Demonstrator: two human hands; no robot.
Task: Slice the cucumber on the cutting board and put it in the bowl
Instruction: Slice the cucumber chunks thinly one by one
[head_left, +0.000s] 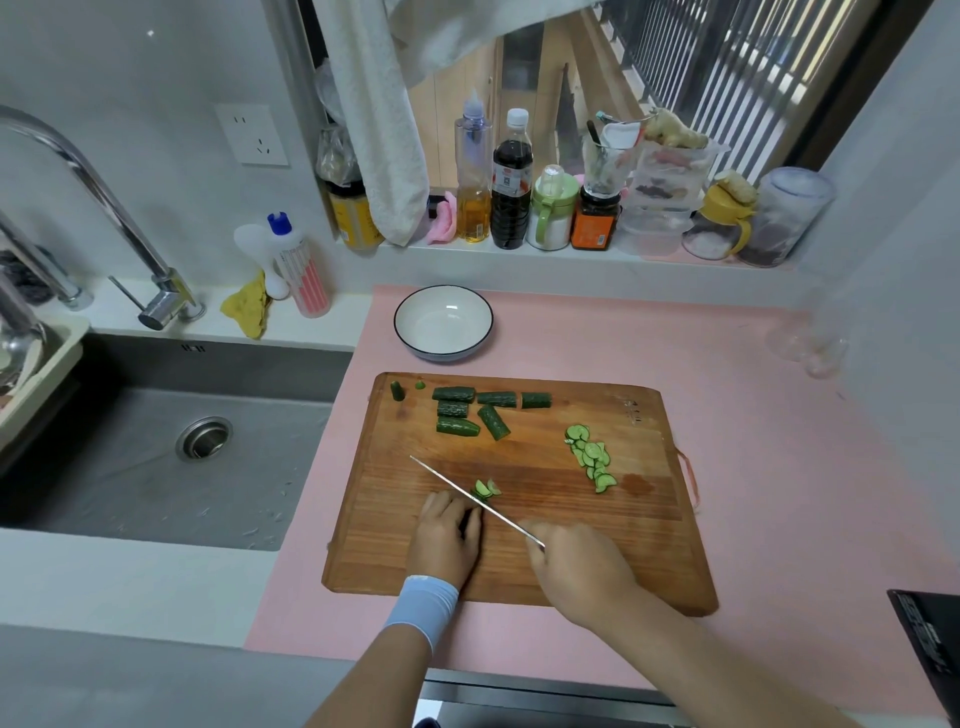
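1. While the dark green cucumber piece is pinned near the front of the rectangular brown wooden cutting board by the left hand, the long thin steel knife is held by the right hand, grip wrapped tight round the handle.
2. Left grip: fingers are curled down on the piece, right beside the blade, so fingertips are best kept tucked back, knuckles forward.
3. Thin half-moon slices are heaped at the board's right side; that thickness should be matched tbh.
4. Several short uncut cucumber chunks are parked along the far edge.
5. Nothing can be seen in the round white dark-rimmed bowl, set on the pink worktop just behind the board.
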